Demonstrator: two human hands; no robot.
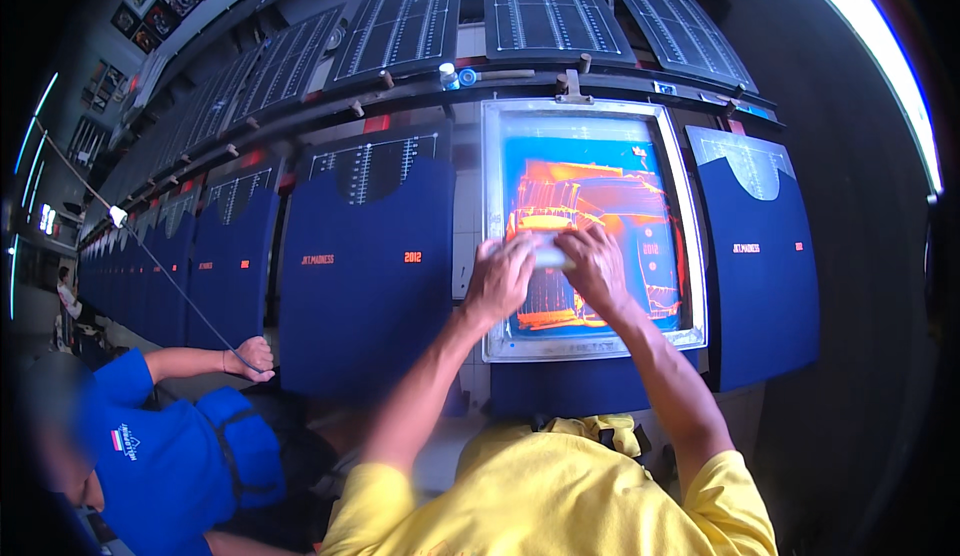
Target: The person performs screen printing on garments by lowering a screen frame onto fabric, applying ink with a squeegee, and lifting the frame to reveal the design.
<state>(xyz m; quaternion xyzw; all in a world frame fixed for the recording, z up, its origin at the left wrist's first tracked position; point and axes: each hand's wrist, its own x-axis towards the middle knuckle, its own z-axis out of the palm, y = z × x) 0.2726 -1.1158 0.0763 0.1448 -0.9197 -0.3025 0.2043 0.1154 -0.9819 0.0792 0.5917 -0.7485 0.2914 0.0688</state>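
Note:
A screen printing frame with a pale metal rim lies over a platen in front of me. Bright orange ink is smeared across its blue mesh. Both my hands are closed on a squeegee at the middle of the screen, side by side. My left hand grips its left end, and my right hand its right end. The squeegee's blade is mostly hidden by my hands and the ink. Below the frame's near edge shows dark blue fabric.
Dark blue shirts lie on platens to the left and right, with small orange prints. Beyond the rail stand more gridded platens, a small bottle and a tape roll. At left, a co-worker in blue holds a cord.

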